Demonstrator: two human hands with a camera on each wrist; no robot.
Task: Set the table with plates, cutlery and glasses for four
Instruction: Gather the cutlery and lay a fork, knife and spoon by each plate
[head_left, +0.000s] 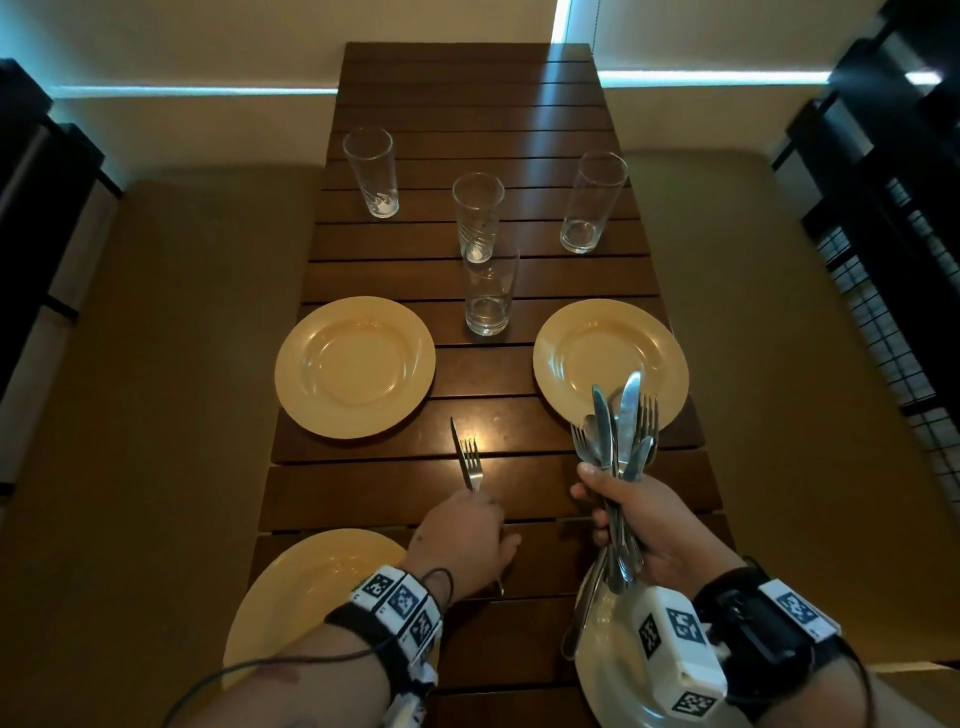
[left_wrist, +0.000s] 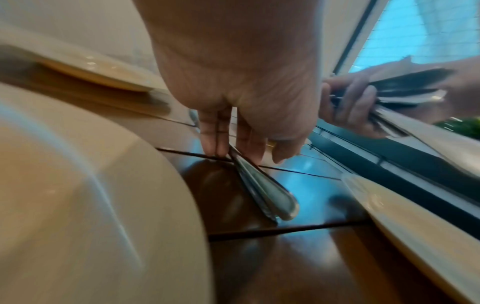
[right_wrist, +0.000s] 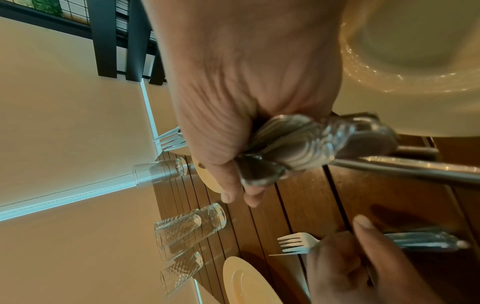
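Note:
Four yellow plates sit on the dark slatted table (head_left: 467, 104): far left (head_left: 355, 366), far right (head_left: 571, 338), near left (head_left: 296, 587) and near right (head_left: 602, 670). Between the near plates my left hand (head_left: 462, 535) pinches the handles (left_wrist: 267, 195) of a fork (head_left: 471, 457) and a knife (head_left: 460, 452) that lie side by side on the wood, tips pointing away. My right hand (head_left: 639, 519) grips a bundle of cutlery (head_left: 621, 431), upright above the near right plate. The rest of the fork and knife is hidden under my left hand.
Four clear glasses stand in the table's middle: back left (head_left: 371, 171), centre (head_left: 478, 218), back right (head_left: 592, 202) and one nearer (head_left: 488, 296). Tan benches flank the table. Dark railings stand at both outer sides.

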